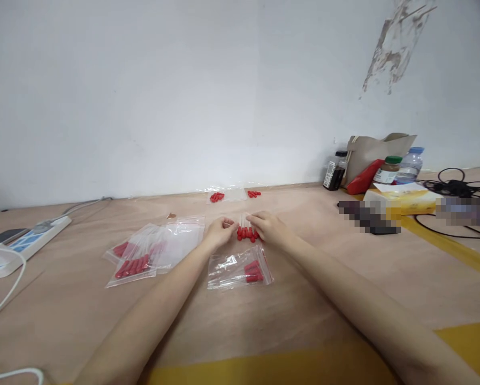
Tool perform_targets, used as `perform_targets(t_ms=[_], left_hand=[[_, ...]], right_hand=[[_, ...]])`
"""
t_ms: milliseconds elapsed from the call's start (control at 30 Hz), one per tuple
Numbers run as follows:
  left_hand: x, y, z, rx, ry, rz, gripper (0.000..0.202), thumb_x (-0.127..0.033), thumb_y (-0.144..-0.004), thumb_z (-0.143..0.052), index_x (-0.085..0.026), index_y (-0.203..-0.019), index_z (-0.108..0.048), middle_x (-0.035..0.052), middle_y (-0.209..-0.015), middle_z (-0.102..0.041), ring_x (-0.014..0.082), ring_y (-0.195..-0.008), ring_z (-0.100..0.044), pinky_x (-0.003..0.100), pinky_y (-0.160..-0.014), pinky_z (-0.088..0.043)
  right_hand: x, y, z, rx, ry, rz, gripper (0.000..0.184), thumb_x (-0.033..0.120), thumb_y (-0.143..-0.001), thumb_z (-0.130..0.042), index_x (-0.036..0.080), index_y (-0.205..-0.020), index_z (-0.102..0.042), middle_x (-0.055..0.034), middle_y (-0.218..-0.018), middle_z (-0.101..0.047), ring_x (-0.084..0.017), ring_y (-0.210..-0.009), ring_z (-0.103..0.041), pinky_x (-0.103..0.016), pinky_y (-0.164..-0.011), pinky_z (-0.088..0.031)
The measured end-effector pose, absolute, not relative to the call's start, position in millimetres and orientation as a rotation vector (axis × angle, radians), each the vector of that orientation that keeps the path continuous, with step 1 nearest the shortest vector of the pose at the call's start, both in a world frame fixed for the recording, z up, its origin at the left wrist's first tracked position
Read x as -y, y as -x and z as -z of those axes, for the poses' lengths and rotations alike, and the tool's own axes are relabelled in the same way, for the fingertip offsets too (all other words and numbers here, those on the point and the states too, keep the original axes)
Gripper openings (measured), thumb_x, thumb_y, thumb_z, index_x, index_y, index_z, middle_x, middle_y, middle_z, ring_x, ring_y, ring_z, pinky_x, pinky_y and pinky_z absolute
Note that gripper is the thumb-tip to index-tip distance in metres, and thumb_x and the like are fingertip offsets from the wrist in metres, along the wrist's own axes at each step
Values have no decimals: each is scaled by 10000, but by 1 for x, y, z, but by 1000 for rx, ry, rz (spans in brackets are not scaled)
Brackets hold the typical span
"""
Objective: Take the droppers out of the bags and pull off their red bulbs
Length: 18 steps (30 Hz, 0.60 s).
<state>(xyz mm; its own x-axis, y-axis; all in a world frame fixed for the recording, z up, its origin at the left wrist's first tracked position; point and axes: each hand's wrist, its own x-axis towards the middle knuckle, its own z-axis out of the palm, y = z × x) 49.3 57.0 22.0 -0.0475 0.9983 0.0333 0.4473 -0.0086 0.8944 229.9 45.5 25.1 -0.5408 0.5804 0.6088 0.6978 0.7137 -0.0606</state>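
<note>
My left hand [221,232] is closed in a pinch beside a row of small red pieces [245,233]. What its fingertips hold is too small to make out. From the other side, my right hand [268,226] has its fingers bent over the row, closed at the edge of a clear plastic bag [245,219]. Whether the red pieces lie inside that bag or under it, I cannot tell. Nearer to me lies a clear zip bag [227,270] with several red pieces at its right end. Left of my hands is a pile of zip bags [179,243], some containing red pieces.
Against the wall are two groups of red pieces [216,197] with clear plastic. At left stands a power strip [35,243] with white cables. On the right are a dark bottle [335,171], a grey bag [374,152], a green-lidded jar [387,171], a tissue pack [408,199] and black cables [458,186].
</note>
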Motion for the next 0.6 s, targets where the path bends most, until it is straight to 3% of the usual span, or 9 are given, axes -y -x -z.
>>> perform_targets(t_ms=[400,600], left_hand=[[-71,-52,-10,-1578,-1469,-923,166,-172,-674,-604,-147,-799,-499,-6,-612,-595,91,-483,-573,187,-491,-457],[-78,-41,-4,-1655,-1529,-912,205,-204,-620,-655,-159,-775,-529,-14,-580,-604,99,-473,-565,186,-483,-427]], right_hand=[[-45,-219,-14,2549,938,371,303,127,-843,-427,173,-1116,-551,-91,-932,-599,-173,-849,-498,-283,-754,-375],[-41,-221,-16,2495,983,415,279,265,-869,-423,199,-1106,-554,-84,-937,-625,-198,-878,-511,-323,-755,-322]])
